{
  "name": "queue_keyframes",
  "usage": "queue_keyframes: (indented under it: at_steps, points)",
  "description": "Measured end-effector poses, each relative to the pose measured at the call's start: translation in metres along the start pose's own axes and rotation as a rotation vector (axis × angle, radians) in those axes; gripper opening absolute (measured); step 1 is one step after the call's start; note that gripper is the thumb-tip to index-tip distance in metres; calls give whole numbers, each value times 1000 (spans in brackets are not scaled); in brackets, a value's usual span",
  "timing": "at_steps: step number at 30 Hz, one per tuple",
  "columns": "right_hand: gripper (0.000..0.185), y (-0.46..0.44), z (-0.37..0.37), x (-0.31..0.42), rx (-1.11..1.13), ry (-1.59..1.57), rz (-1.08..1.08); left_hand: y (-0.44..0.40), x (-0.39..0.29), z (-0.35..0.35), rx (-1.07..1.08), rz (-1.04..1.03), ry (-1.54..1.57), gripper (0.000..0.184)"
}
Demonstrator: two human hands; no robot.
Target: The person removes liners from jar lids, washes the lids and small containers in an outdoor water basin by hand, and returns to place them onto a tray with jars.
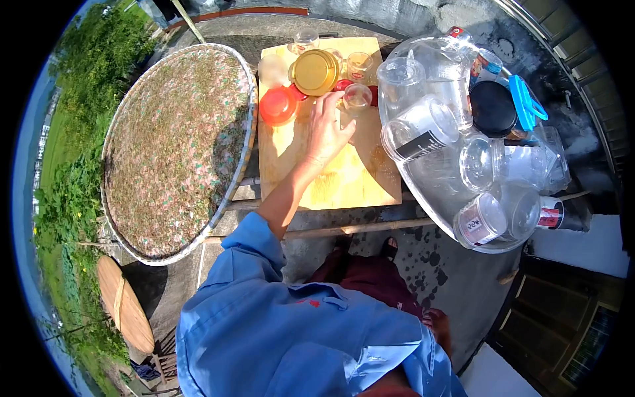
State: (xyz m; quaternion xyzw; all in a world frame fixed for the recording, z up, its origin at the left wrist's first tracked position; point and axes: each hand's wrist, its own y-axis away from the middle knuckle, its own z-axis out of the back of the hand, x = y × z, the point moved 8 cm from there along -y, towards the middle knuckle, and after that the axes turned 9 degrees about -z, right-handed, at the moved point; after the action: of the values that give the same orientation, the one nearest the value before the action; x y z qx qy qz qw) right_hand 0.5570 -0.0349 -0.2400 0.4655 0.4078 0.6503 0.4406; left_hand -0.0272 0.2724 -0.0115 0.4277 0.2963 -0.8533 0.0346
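My left hand (324, 130) reaches over a wooden board (317, 182), fingers stretched and thumb apart, with nothing visible between them. Its fingertips are at a small clear plastic jar (358, 97); I cannot tell whether they touch it. Just beyond are a yellow-lidded jar (315, 72), a red lid (278, 106) and several small clear jars, such as one with a printed label (359, 64). Smaller red lids (342, 85) lie among them. Low beside my dark red trousers, my right hand (436, 320) shows only in part; its fingers are mostly hidden.
On the right, a big round metal tray (433, 215) is heaped with clear plastic jars (481, 219), a black lid (493, 108) and a blue handled piece (524, 104). A wide woven tray (175, 152) of drying plant bits stands left. A wooden pole (331, 231) runs below the board.
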Motion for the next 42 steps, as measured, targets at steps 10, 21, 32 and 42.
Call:
queue_keyframes:
  at_steps: [10, 21, 32, 42]
  points:
    - [24, 16, -22, 3, 5, 25, -32, -39, 8, -44, 215, -104, -369, 51]
    - [27, 5, -5, 12, 24, -44, -58, -102, -45, 48, -85, -176, -248, 52]
    - [29, 13, 3, -11, -36, -79, -74, -233, 68, -36, 325, 106, -606, 76]
    - [24, 22, 0, -37, -21, -146, -106, -225, 103, -62, 595, 222, -780, 78]
